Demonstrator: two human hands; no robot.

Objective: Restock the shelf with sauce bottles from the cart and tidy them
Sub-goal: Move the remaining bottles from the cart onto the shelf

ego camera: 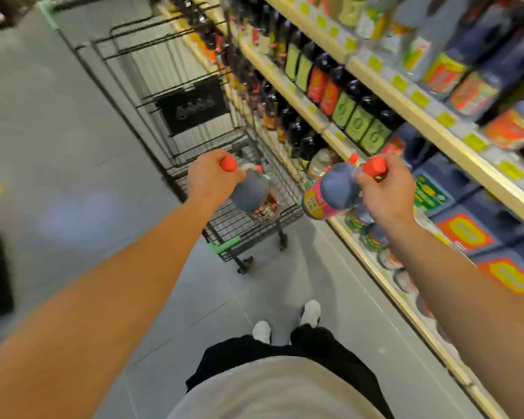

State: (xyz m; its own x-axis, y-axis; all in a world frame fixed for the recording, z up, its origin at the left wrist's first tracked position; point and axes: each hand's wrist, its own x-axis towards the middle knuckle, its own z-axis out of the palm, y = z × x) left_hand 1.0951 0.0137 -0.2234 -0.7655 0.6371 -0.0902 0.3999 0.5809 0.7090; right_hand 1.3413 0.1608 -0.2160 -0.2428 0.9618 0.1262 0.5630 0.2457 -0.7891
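My left hand (212, 176) grips the red-capped neck of a dark sauce bottle (251, 195) with a dark red label, held above the black wire cart (194, 140). My right hand (381, 192) grips the red-capped neck of a second dark sauce bottle (327, 195) with a pink and yellow label. That bottle hangs between the cart and the shelf edge (336, 137). Behind it a third red cap (353, 158) shows, its bottle mostly hidden. The whole view is tilted and blurred.
Shelves on the right hold rows of dark bottles with green, orange and red labels (354, 122) and large blue jugs (466, 225). Jars (375, 237) line the lowest shelf. The grey aisle floor (58, 146) stretches left. My shoes (285, 325) stand behind the cart.
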